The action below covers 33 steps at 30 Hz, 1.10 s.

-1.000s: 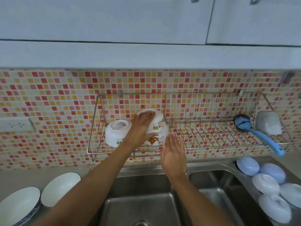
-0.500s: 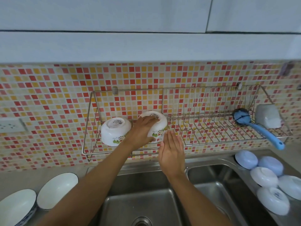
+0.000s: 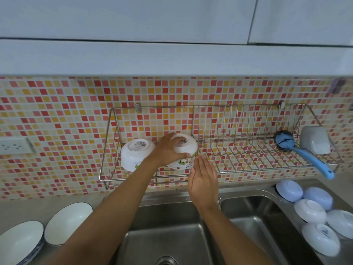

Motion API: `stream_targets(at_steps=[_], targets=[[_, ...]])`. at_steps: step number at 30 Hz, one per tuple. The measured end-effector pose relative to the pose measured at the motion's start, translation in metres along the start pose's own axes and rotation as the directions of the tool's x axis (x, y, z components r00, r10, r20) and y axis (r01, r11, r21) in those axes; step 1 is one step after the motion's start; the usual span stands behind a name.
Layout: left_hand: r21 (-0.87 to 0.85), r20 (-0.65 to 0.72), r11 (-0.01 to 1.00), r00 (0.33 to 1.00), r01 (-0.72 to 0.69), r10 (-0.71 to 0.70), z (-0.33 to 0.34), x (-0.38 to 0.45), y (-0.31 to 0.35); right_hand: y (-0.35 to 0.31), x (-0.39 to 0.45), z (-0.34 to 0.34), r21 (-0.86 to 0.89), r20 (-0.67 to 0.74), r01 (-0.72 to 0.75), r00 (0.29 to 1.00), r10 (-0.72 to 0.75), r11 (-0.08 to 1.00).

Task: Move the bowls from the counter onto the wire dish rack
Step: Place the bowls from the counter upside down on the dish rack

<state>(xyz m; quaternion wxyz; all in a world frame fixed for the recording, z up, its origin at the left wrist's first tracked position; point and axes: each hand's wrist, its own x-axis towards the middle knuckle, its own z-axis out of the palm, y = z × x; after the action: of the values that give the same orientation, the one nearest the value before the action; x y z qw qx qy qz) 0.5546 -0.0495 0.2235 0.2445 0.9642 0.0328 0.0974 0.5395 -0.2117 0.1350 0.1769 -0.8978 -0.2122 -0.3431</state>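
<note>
Head view: the left hand [image 3: 168, 150] grips an upturned printed bowl [image 3: 186, 153] on the wire rack [image 3: 248, 150], beside another upturned bowl [image 3: 136, 153]. The right hand [image 3: 203, 180] hovers flat and open just below. More bowls [image 3: 309, 211] sit on the bench [image 3: 342, 190], right of the sink [image 3: 172, 236].

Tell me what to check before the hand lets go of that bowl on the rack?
1. Left hand grips the cartoon bowl: ok.
2. Bowl upside down: ok.
3. Bowl resting fully on the wire rack: cannot tell.
4. Clear of the first bowl beside it: ok, small gap.
5. Right hand open, ready beside it: ok.
6. More bowls on counter still waiting: not ok.
</note>
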Motion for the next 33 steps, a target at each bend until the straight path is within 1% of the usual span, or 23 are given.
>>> stream_targets(at_steps=[3,5,6,7,10,11,13,15,17,20,23,26,28,30,32,33], targets=[[0.008,0.042,1.0,0.999,-0.013,0.012,-0.004,-0.007,0.002,0.001,0.0,0.002,0.018,-0.005,0.004,1.0,-0.004,1.0],[0.092,0.079,0.996,0.997,-0.016,0.009,-0.004,-0.012,-0.001,0.0,0.0,0.002,0.042,-0.002,-0.004,1.0,0.004,0.999],[0.147,0.068,0.989,0.998,-0.017,0.007,-0.004,-0.016,-0.003,0.0,0.0,0.001,0.055,0.005,-0.008,1.0,0.008,0.998],[0.192,0.026,0.981,1.0,-0.006,0.001,-0.004,-0.021,-0.007,0.0,0.0,0.0,0.067,0.014,-0.007,1.0,0.007,0.998],[0.262,-0.189,0.96,0.981,0.099,-0.049,-0.006,-0.043,-0.024,0.004,-0.001,-0.002,0.106,0.044,0.013,0.999,-0.017,0.994],[0.282,-0.233,0.948,0.969,0.148,-0.082,-0.007,-0.052,-0.032,0.005,-0.001,-0.003,0.115,0.057,0.018,0.998,-0.025,0.993],[0.309,-0.243,0.924,0.958,0.226,-0.153,-0.006,-0.068,-0.047,0.006,-0.001,-0.002,0.122,0.075,0.024,0.997,-0.033,0.992],[0.291,-0.205,0.924,0.96,0.248,-0.193,-0.007,-0.079,-0.057,0.006,0.0,-0.002,0.121,0.086,0.018,0.996,-0.028,0.992],[0.278,-0.182,0.933,0.966,0.23,-0.184,-0.008,-0.085,-0.061,0.007,-0.001,-0.002,0.116,0.102,0.015,0.994,-0.027,0.993],[0.285,-0.188,0.932,0.967,0.223,-0.174,-0.009,-0.089,-0.061,0.008,0.0,-0.003,0.112,0.117,0.023,0.992,-0.036,0.993],[0.286,-0.254,0.927,0.952,0.242,-0.17,-0.007,-0.098,-0.055,0.005,-0.001,-0.007,0.099,0.113,0.015,0.993,-0.027,0.995],[0.372,-0.292,0.904,0.951,0.211,-0.101,0.001,-0.123,-0.054,-0.006,-0.027,-0.01,0.168,0.126,-0.024,0.992,0.003,0.986],[0.438,-0.305,0.882,0.952,0.173,-0.035,0.011,-0.149,-0.066,-0.024,-0.063,-0.007,0.262,0.17,-0.034,0.985,-0.012,0.964],[0.452,-0.324,0.882,0.946,0.135,0.021,0.021,-0.18,-0.083,-0.048,-0.104,0.005,0.351,0.255,-0.02,0.964,-0.075,0.936],[0.397,-0.314,0.91,0.949,0.122,0.01,0.031,-0.214,-0.104,-0.077,-0.141,0.023,0.406,0.375,-0.022,0.916,-0.145,0.914],[0.357,-0.3,0.921,0.953,0.154,-0.043,0.034,-0.231,-0.117,-0.093,-0.156,0.031,0.425,0.428,-0.04,0.889,-0.161,0.904]])
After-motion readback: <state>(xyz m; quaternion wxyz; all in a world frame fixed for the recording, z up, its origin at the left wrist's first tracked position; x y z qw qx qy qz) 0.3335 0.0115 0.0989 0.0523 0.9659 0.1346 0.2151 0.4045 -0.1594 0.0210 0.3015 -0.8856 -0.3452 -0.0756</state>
